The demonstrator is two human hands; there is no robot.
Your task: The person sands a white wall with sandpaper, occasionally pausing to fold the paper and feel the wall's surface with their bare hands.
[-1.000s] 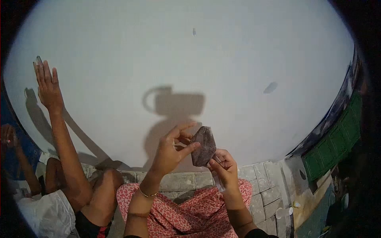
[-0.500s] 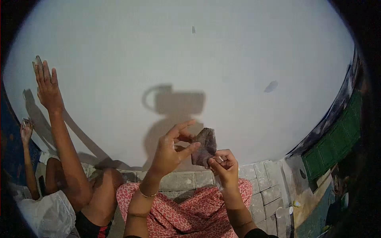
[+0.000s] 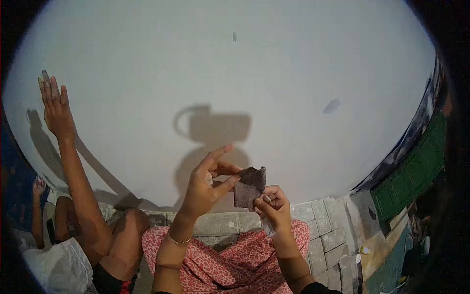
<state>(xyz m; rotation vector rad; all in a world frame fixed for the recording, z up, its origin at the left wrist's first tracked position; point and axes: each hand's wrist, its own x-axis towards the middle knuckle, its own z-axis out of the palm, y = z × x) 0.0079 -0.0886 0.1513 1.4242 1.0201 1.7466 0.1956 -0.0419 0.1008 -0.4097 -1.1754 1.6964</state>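
Observation:
A small dark piece of sandpaper [image 3: 248, 190], creased and with an uneven top edge, is held up between my two hands in front of the pale wall. My left hand [image 3: 204, 183] pinches its upper left edge between thumb and a finger, the index finger raised. At its lower right corner, the thumb and curled fingers of my right hand [image 3: 274, 209] grip it. My right palm is partly hidden.
The pale wall [image 3: 293, 63] carries grey patches and my shadow. To the left, a person's hand [image 3: 59, 115] lies flat against it. Paving blocks [image 3: 220, 224] run along its base. On the right are a green panel [image 3: 406, 181] and a white cup [image 3: 345, 261].
The sandpaper has turned and flattened out in my hands, its top edge now lower. At left, the person's lower hand has dropped; the upper one stays at the wall.

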